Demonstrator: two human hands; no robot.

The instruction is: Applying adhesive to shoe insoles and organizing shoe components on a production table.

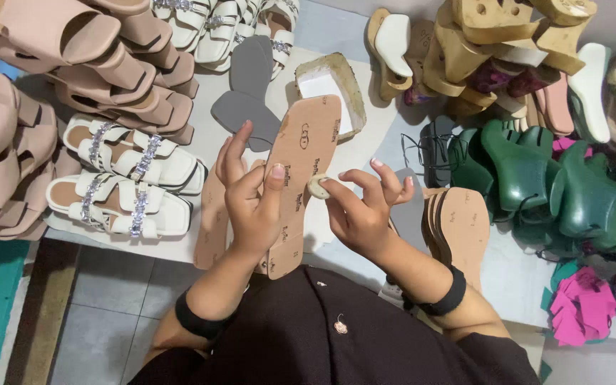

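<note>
Holding a tan insole (301, 182) upright over the lap, the left hand (251, 203) had its fingers curled round the sole's left edge, the thumb pressed flat against the printed face near the middle. The insole ran from just above the dark garment up to its squared toe end, which overlapped a shallow off-white tray (333, 89) on the table (212, 85). The right hand (361, 207) pinched a small pale round pad (317, 187) between thumb and forefinger, the pad touching the insole's right edge; its other fingers were spread loosely, holding nothing. Both wrists wore black bands.

Just behind the left hand lay more tan insoles (212, 221), hanging partly over the table edge, and another stack of tan insoles (461, 228) stood just beside the right forearm. Two grey insole cut-outs (247, 96) lay crossed on the table above the left hand. White sandals with jewelled straps (126, 182) sat to the left, with a pile of pink slide sandals (94, 68) further left and above. On the right were dark green shoe lasts (557, 185), wooden wedge heels (475, 43) heaped above them, and pink fabric scraps (582, 306) near the lower right corner
</note>
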